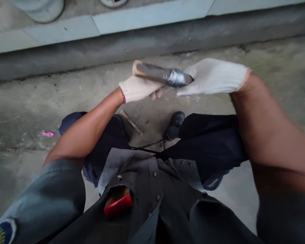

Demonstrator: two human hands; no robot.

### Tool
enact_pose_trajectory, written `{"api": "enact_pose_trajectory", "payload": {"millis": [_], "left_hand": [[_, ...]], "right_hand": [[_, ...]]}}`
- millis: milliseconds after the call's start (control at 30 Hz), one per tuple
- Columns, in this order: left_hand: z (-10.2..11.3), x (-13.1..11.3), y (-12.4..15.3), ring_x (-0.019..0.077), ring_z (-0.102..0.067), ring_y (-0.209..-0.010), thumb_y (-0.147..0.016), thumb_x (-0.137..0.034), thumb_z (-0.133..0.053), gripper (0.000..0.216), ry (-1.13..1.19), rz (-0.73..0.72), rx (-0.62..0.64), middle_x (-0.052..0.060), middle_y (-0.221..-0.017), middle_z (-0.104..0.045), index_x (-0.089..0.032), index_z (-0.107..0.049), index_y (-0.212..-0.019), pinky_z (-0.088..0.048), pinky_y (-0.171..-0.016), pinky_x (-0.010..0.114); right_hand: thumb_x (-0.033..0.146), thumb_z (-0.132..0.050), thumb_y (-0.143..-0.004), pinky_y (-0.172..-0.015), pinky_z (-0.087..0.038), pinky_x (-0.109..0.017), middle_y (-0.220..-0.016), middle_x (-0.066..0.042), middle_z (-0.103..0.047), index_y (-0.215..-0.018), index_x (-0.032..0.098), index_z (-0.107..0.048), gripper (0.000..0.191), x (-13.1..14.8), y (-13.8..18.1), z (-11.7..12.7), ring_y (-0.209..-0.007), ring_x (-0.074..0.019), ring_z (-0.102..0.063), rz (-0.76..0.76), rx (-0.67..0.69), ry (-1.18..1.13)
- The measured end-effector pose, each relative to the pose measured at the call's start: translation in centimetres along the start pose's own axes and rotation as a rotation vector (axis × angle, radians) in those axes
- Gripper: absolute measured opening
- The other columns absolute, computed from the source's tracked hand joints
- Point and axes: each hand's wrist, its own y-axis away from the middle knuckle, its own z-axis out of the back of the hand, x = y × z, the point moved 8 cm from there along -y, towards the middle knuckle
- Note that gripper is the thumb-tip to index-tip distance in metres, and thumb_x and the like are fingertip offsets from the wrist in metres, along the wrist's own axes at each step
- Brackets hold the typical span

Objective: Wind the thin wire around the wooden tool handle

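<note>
Both my hands wear white knit gloves and are raised over the concrete floor. Between them lies a dark wooden handle [152, 71] with a pale, squared end on the left and silver tape [176, 78] wound near its right end. My left hand [141, 88] is closed on the handle from below, with bare fingertips showing beneath it. At the taped end, the fingers of my right hand [213, 76] close around the handle's tip; motion blurs them and hides part of the grip. A second wooden-handled piece [131, 122] lies on the floor between my shoes.
A tiled ledge [152, 18] runs across the top, with a light-coloured rounded container [44, 8] standing on it at left. Down on the concrete floor [27, 98] lies a small pink item [48, 134]. A red box [119, 205] sticks out of my shirt pocket.
</note>
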Motion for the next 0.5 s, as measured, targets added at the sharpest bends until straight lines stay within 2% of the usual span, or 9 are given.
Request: {"api": "enact_pose_trajectory", "payload": {"millis": [33,133,233,367,500], "left_hand": [[-0.2,0.2,-0.1,0.0136,-0.071,-0.065,-0.119,-0.038,-0.052,0.044,0.011,0.009,-0.009,0.007,-0.083,-0.079,-0.012,-0.085,-0.103,-0.057,-0.064,0.017],[-0.8,0.9,-0.3,0.0123,-0.070,-0.064,-0.119,-0.031,-0.051,0.037,-0.002,0.061,-0.018,0.008,-0.088,-0.081,-0.014,-0.073,-0.095,-0.053,-0.067,0.021],[-1.7,1.7,-0.3,0.0127,-0.068,-0.063,-0.116,-0.029,-0.049,0.030,-0.041,0.122,0.048,0.005,-0.089,-0.080,-0.017,-0.068,-0.096,-0.051,-0.067,0.024],[-2.2,2.0,-0.1,0.0139,-0.066,-0.059,-0.113,-0.033,-0.049,0.032,-0.155,0.174,0.103,0.003,-0.085,-0.078,-0.019,-0.067,-0.091,-0.049,-0.066,0.027],[-1.9,2.5,0.0,0.0161,-0.064,-0.055,-0.109,-0.034,-0.048,0.029,-0.210,0.228,0.111,0.001,-0.080,-0.076,-0.021,-0.069,-0.094,-0.047,-0.061,0.029]], "right_hand": [[0.041,-0.086,-0.091,-0.062,-0.040,-0.022,-0.075,0.000,-0.070,-0.088,0.015,-0.073,0.029,0.8,-0.1,0.1,-0.066,-0.0103,-0.060,0.016,0.022,-0.029],[0.037,-0.074,-0.099,-0.066,-0.046,-0.026,-0.085,-0.005,-0.075,-0.104,0.016,-0.074,0.022,1.7,-1.1,1.4,-0.073,-0.0160,-0.065,-0.052,-0.115,-0.082],[0.040,-0.067,-0.104,-0.079,-0.052,-0.034,-0.092,-0.012,-0.077,-0.107,0.016,-0.077,0.026,1.5,-2.3,2.1,-0.087,-0.0250,-0.070,-0.130,-0.242,0.190],[0.034,-0.058,-0.108,-0.093,-0.055,-0.042,-0.112,-0.022,-0.080,-0.128,0.014,-0.079,0.035,0.4,-3.4,0.7,-0.106,-0.0333,-0.075,-0.230,-0.183,0.346],[0.040,-0.071,-0.101,-0.099,-0.054,-0.048,-0.109,-0.026,-0.080,-0.133,0.010,-0.080,0.044,1.2,-3.9,-1.8,-0.118,-0.0421,-0.075,-0.165,-0.026,0.359]]}}
